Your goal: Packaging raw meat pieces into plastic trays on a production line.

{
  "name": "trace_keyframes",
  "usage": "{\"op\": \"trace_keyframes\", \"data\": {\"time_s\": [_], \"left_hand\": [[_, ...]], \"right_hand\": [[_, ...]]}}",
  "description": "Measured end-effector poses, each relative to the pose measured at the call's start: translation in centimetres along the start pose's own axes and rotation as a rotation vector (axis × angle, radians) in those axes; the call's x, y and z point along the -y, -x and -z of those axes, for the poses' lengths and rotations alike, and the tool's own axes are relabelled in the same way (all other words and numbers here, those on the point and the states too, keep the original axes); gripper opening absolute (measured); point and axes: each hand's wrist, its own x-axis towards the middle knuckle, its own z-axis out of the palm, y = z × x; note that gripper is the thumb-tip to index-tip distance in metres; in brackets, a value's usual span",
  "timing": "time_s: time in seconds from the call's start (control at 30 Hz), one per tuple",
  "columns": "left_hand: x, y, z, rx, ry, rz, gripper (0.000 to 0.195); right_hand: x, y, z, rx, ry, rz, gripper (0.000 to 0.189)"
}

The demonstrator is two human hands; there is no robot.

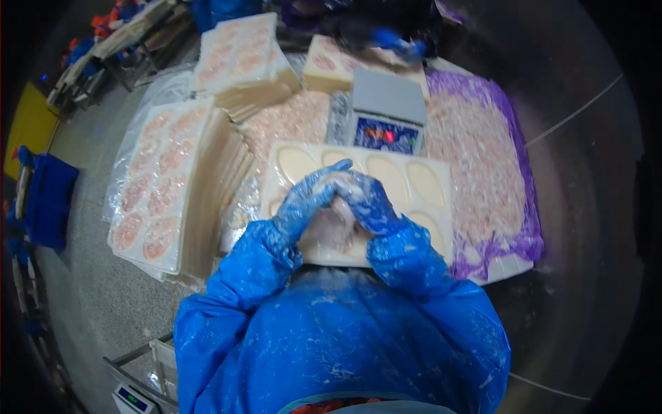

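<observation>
Both hands wear wet blue gloves and meet over a cream plastic tray (439,173) with oval hollows. My left hand (305,199) and my right hand (364,199) are cupped together around a portion of pale raw meat (336,178), partly hidden by the fingers. Below them, more pale pink meat (331,227) shows on the near part of the tray, between my wrists. Several of the tray's ovals at the back and right hold nothing. Just behind the tray stands a digital scale (389,98) with a grey platform and a lit red display.
To the left stand stacks of filled trays (155,181) (238,46). Loose pale meat (289,119) lies behind the tray; more meat (476,165) fills a purple plastic liner (530,217) at right. Across the table are another tray stack (323,64) and a co-worker's gloved hand (408,49).
</observation>
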Motion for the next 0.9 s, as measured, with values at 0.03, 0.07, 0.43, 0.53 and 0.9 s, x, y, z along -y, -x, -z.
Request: {"op": "trace_keyframes", "data": {"time_s": [0.03,0.07,0.43,0.53,0.9], "left_hand": [[0.4,-0.7,0.2,0.034,0.068,0.044,0.054],[0.9,-0.8,-0.4,-0.080,0.092,0.095,0.048],[6.3,-3.6,-4.1,-0.270,-0.006,0.161,0.012],[7.7,-4.8,-6.9,-0.400,0.070,0.129,0.010],[9.3,-11.3,-1.4,-0.044,-0.840,-0.219,0.026]], "right_hand": [[-0.8,-0.1,-0.1,-0.016,-0.159,-0.148,0.024],[-1.8,0.4,-0.1,-0.030,-0.163,-0.174,0.024],[-4.4,5.9,6.7,-0.314,-0.144,-0.312,0.021],[-5.9,6.3,7.5,-0.131,-0.021,-0.249,0.040],[-7.1,6.3,12.1,-0.192,0.761,0.305,0.027]]}}
